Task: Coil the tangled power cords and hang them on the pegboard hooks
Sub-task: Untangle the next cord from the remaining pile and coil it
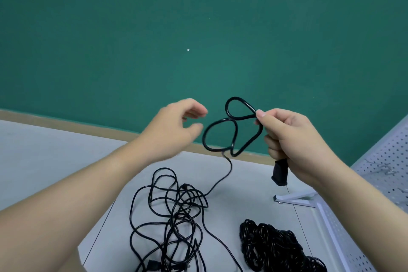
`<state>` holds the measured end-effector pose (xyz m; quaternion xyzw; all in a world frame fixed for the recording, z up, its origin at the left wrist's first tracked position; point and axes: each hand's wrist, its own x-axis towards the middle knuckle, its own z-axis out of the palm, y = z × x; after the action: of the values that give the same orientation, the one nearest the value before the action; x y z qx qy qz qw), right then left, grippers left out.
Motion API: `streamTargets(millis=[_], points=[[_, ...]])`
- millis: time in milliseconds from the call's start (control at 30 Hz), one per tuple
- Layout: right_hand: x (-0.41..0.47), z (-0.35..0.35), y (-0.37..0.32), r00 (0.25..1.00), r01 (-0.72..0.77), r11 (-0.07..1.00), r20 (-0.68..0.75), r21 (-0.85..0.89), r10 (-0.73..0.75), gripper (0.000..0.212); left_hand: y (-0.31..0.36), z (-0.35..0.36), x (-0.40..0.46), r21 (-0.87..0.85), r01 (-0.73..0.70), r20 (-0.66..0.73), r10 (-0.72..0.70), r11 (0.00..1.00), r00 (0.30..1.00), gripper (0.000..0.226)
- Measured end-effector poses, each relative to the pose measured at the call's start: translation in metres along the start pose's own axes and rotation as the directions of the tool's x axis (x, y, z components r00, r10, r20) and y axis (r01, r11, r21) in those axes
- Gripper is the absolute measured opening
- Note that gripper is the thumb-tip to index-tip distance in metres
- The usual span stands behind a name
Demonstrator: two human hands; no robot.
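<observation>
The right hand [293, 139] pinches a looped black power cord [223, 130] held up over the surface [55, 150], plug end [280, 172] hanging below. The left hand [172, 128] hovers beside it, fingers loosely open, holding nothing. Tangled cords [172, 216] lie below; the pegboard [384, 161] stands at right.

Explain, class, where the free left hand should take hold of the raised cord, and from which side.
Probably the lower loop, on its curved left edge, approached from the left. It hangs open in the air facing the left hand, away from the right hand pinching the upper loop, and above the tangled pile on the floor.
</observation>
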<state>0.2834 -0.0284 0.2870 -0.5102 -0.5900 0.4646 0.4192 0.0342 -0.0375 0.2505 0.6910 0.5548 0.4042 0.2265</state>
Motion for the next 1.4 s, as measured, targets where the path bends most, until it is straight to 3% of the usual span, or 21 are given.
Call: streamTargets(millis=[67,133,267,367,533,633,767,867,967,1100,1167,1200,1267,1333,1400], points=[[-0.001,0.005,0.0,0.999,0.002,0.998,0.044,0.058,-0.005,0.02,0.012,0.013,-0.01,0.046,-0.109,0.104,0.103,0.993,0.989,0.031],[-0.002,0.012,0.001,0.991,-0.004,0.991,0.132,0.133,-0.014,0.016,0.023,0.029,-0.018,-0.002,-0.129,0.207,0.127,0.992,0.97,0.037],[-0.008,0.022,0.001,0.952,-0.022,0.977,0.304,0.213,-0.045,0.016,0.036,0.045,-0.017,-0.39,-0.049,0.228,0.148,0.919,0.962,0.016],[-0.008,0.02,0.0,0.942,0.025,0.99,0.327,0.141,-0.07,0.026,0.037,0.04,-0.011,-0.481,0.01,0.145,0.068,0.877,0.987,0.03],[-0.001,-0.004,0.006,0.962,0.07,0.989,0.27,-0.134,-0.031,0.032,0.026,0.007,0.006,-0.631,0.144,-0.089,-0.255,0.763,0.963,0.05],[0.009,-0.028,0.017,0.942,0.062,0.979,0.336,-0.194,0.007,0.047,0.002,-0.019,0.017,-0.589,0.123,-0.244,-0.321,0.798,0.915,0.052],[0.014,-0.036,0.027,0.928,0.118,0.941,0.373,-0.318,0.01,0.044,-0.021,-0.032,0.025,-0.551,0.144,-0.275,-0.341,0.822,0.899,0.049],[0.015,-0.027,0.025,0.917,0.139,0.909,0.399,-0.392,0.031,0.039,-0.03,-0.034,0.026,-0.585,0.171,-0.251,-0.377,0.793,0.891,0.045],[0.014,-0.021,0.023,0.878,0.063,0.902,0.454,-0.427,0.154,0.036,-0.032,-0.037,0.023,-0.641,0.161,-0.165,-0.34,0.751,0.926,0.041],[0.011,-0.012,0.024,0.733,-0.064,0.857,0.558,-0.512,0.388,0.037,-0.02,-0.041,0.014,-0.767,0.142,-0.022,-0.247,0.626,0.969,0.035],[0.012,-0.008,0.026,0.685,-0.064,0.876,0.617,-0.478,0.387,0.035,-0.012,-0.043,0.01,-0.807,0.144,0.027,-0.208,0.572,0.978,0.033],[0.013,-0.006,0.029,0.702,-0.047,0.892,0.621,-0.45,0.35,0.034,-0.01,-0.042,0.008,-0.821,0.147,0.041,-0.199,0.552,0.979,0.031],[0.019,0.0,0.033,0.816,0.041,0.885,0.527,-0.464,0.239,0.035,-0.007,-0.04,0.006,-0.834,0.151,0.054,-0.194,0.53,0.98,0.03],[0.025,0.001,0.037,0.937,0.19,0.73,0.343,-0.657,0.064,0.039,-0.006,-0.037,0.005,-0.832,0.166,0.083,-0.179,0.529,0.98,0.03],[0.031,0.0,0.04,0.975,0.222,0.546,0.2,-0.808,-0.101,0.04,-0.003,-0.036,0.005,-0.812,0.195,0.138,-0.144,0.55,0.98,0.032]])
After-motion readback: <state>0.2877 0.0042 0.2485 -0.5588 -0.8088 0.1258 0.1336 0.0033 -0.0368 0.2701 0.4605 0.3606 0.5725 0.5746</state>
